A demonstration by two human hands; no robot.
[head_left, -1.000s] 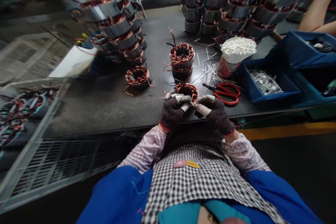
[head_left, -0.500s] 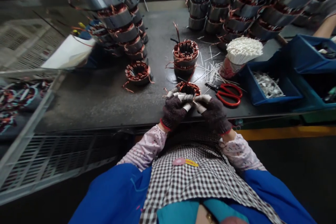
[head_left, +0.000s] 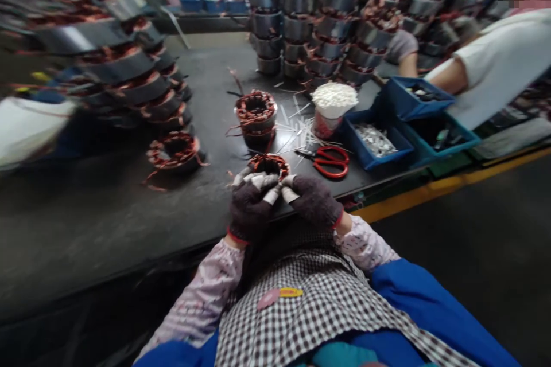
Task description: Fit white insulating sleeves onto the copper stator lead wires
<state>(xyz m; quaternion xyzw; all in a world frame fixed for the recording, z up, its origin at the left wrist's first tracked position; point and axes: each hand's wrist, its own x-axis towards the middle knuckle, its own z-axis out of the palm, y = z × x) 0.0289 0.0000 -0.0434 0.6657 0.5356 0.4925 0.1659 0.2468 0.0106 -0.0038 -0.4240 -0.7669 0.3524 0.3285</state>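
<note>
A motor stator (head_left: 275, 164) with copper windings sits near the table's front edge, its near side hidden by my hands. My left hand (head_left: 250, 202), in a dark glove with pale wrapped fingertips, is closed on its near left rim. My right hand (head_left: 313, 199), gloved alike, pinches at the near right rim, its fingertips meeting those of the left; whatever is between them is too small to make out. Just beyond stands another stator (head_left: 257, 117), seemingly on top of one more. Red-handled scissors (head_left: 331, 161) lie right of my right hand.
Stacked stators rise at the left (head_left: 129, 89) and back (head_left: 297, 28); a single stator (head_left: 174, 152) lies left. Loose white sticks (head_left: 297, 132) surround a cup (head_left: 327, 123) full of them. Blue bins (head_left: 379, 146) hold small parts. A co-worker's arm (head_left: 451, 74) reaches in at right.
The view has swung to the right, so the table's things appear farther left and the co-worker's arm shows more. My hands stay together at the same stator, with fingers only slightly shifted.
</note>
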